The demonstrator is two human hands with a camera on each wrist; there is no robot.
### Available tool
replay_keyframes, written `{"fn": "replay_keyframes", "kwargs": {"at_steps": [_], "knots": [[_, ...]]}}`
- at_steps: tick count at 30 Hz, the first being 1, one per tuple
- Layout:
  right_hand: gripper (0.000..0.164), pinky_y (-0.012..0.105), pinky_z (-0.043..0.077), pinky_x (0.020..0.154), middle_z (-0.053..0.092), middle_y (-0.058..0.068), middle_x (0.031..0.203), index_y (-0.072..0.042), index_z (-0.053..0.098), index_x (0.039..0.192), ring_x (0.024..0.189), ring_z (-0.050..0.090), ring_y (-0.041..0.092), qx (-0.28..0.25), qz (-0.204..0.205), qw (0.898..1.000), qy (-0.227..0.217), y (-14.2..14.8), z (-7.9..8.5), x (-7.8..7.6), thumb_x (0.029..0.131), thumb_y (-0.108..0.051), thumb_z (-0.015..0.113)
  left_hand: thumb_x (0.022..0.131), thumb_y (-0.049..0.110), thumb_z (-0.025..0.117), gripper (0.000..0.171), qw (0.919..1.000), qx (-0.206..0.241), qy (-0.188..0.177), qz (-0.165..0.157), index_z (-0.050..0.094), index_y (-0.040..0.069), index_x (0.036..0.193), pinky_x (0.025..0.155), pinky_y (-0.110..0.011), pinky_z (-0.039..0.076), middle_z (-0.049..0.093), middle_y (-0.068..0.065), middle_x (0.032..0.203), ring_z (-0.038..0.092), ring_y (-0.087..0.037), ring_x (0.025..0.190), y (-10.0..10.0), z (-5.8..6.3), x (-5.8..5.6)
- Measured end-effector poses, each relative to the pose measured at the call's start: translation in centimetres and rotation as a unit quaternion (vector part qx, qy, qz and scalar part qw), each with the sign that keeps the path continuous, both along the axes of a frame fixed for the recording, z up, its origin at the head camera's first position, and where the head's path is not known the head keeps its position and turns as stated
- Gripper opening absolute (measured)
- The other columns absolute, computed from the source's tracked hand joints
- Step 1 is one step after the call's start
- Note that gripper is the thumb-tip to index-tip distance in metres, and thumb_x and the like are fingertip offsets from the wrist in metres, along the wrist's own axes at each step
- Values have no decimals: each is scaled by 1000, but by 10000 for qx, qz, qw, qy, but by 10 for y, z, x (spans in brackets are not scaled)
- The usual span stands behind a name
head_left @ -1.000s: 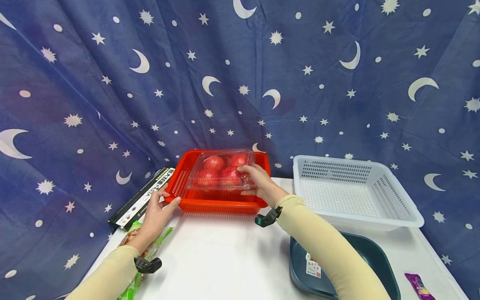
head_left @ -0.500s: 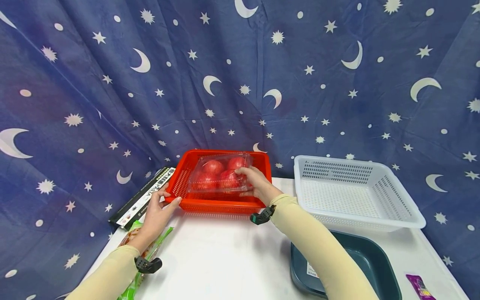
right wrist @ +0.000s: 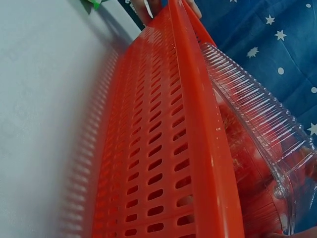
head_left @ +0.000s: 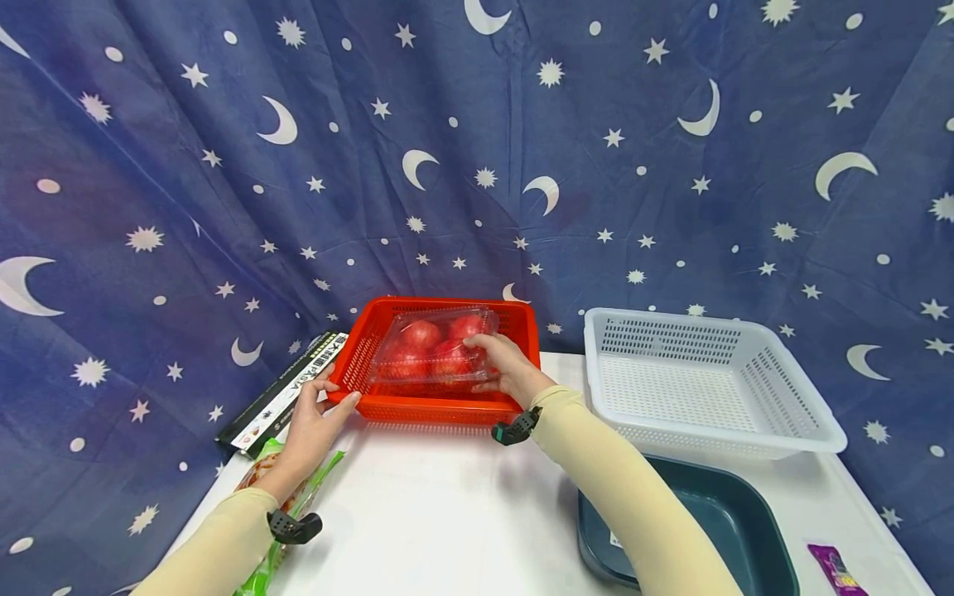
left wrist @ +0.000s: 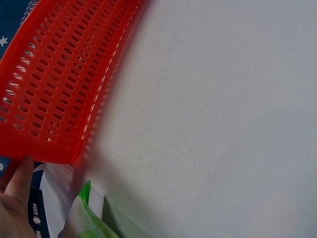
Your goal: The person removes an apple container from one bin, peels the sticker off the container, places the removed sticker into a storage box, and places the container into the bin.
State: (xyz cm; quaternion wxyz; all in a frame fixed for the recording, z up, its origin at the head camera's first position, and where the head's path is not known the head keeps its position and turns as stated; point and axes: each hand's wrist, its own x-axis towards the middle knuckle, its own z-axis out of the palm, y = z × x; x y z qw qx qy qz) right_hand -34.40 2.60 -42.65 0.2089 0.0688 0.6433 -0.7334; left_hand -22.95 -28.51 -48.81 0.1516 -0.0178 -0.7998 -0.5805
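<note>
A clear plastic clamshell box (head_left: 431, 348) with several round red fruits sits within the red perforated basket (head_left: 440, 404), slightly tilted. My right hand (head_left: 510, 364) holds the box by its right side, thumb on top and the other fingers lower down, partly hidden. My left hand (head_left: 316, 418) grips the basket's front left corner by the rim. The left wrist view shows that hand's fingers (left wrist: 21, 181) at the corner of the basket (left wrist: 59, 79). Seen from the right wrist, the box (right wrist: 257, 111) lies behind the basket's front rim; its underside is hidden.
A white perforated basket (head_left: 708, 434) stands at the right, with a dark teal tub (head_left: 745, 513) before it. A purple packet (head_left: 835, 569) lies at the far right. Left of the red basket lie a black-and-white pasta box (head_left: 286, 393) and a green-edged bag (head_left: 257, 579).
The right hand and the clamshell box have moved down and slightly left within the red basket. My left hand stays at the basket's corner.
</note>
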Motion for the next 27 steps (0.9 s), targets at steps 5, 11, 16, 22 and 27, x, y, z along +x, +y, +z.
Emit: {"fn": "replay_keyframes", "kwargs": {"at_steps": [5, 11, 16, 22, 27], "knots": [[70, 58, 56, 89, 56, 17, 131, -11, 43, 146, 112, 59, 36, 26, 21, 10000, 2, -2, -2, -1, 88, -32, 76, 98, 16, 71, 47, 10000, -36, -39, -10, 38, -9, 121, 81, -8, 49, 23, -18, 166, 54, -45, 124, 8, 16, 10], [67, 58, 57, 87, 56, 16, 131, -9, 44, 144, 113, 58, 36, 60, 44, 10000, 37, -4, -4, -2, 89, -32, 74, 99, 14, 71, 46, 9999, -51, -103, -61, 38, -11, 121, 82, -9, 50, 23, -18, 166, 54, -46, 124, 14, 31, 18], [66, 59, 57, 86, 56, 16, 133, -10, 45, 145, 116, 57, 37, 90, 14, 10000, 31, -4, -6, -3, 89, -31, 75, 99, 15, 71, 48, 9999, -12, -119, -93, 38, -11, 121, 81, -10, 51, 22, -17, 166, 54, -47, 125, 14, 31, 19], [68, 60, 56, 88, 55, 17, 135, -11, 43, 146, 121, 54, 39, 166, 109, 9998, -17, -2, -7, -3, 89, -30, 75, 99, 14, 71, 45, 9999, -63, 7, -93, 39, -10, 120, 81, -10, 51, 23, -17, 166, 54, -46, 125, 14, 31, 18], [66, 65, 54, 88, 51, 18, 140, -9, 42, 147, 127, 50, 42, 179, 117, 9997, -108, 1, -7, -4, 92, -26, 73, 99, 15, 70, 46, 9999, 13, -106, -122, 37, -10, 121, 81, -13, 53, 22, -19, 166, 55, -46, 123, 14, 32, 19]]}}
